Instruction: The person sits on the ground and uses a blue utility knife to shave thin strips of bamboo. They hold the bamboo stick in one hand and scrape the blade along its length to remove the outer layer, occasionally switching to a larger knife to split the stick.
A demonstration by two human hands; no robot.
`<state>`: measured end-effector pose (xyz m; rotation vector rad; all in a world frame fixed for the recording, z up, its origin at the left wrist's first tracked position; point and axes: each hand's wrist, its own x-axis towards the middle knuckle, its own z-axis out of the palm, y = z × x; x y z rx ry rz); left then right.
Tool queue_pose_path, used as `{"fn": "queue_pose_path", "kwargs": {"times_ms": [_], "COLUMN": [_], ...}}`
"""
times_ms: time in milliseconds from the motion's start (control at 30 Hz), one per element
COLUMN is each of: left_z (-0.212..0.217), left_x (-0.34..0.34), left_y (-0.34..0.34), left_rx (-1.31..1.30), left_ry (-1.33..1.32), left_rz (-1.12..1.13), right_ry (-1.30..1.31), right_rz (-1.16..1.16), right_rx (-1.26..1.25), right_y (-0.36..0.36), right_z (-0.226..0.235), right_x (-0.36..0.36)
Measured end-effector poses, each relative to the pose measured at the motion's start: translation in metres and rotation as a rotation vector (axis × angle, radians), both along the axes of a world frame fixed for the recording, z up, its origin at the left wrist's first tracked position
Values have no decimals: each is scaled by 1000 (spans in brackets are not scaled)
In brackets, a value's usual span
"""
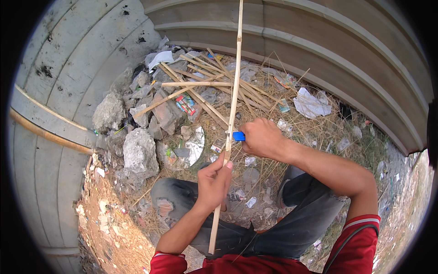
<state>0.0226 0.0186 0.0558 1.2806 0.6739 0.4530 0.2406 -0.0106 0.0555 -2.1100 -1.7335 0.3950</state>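
Head view, looking down past the knees: a person in dark jeans and red sleeves crouches on littered, straw-strewn ground beside curved concrete walls. A long bamboo strip (232, 107) runs from the top edge of the picture down between the knees to its lower end near the lap. The left hand (213, 182) is clenched around the strip's lower part, thumb pressed along it, holding it steady and nearly upright. The right hand (261, 137) is closed on a blue-handled knife (238, 136), whose handle end sits right against the strip just above the left hand; the blade itself is hidden, so whether it is in the wood cannot be told.

Beyond the hands lies a loose heap of bamboo sticks (205, 84), crossed over one another near broken grey stones (137, 153) and scraps of white paper (311, 104). Judging from this, the trimming or splitting of the held strip looks to be mid-way: the part above the knife appears thin and even, the part below it is not yet worked.
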Motion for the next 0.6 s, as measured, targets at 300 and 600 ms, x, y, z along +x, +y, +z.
{"fn": "queue_pose_path", "kwargs": {"times_ms": [300,600], "left_z": [-25,-15], "left_x": [-27,-22], "left_y": [-31,-11], "left_rx": [53,93], "left_ry": [50,82], "left_rz": [-288,-66], "right_ry": [-34,-45], "right_rz": [-753,-518], "right_rx": [264,47], "right_y": [-1,-28], "right_z": [-7,-9], "right_x": [212,163]}}
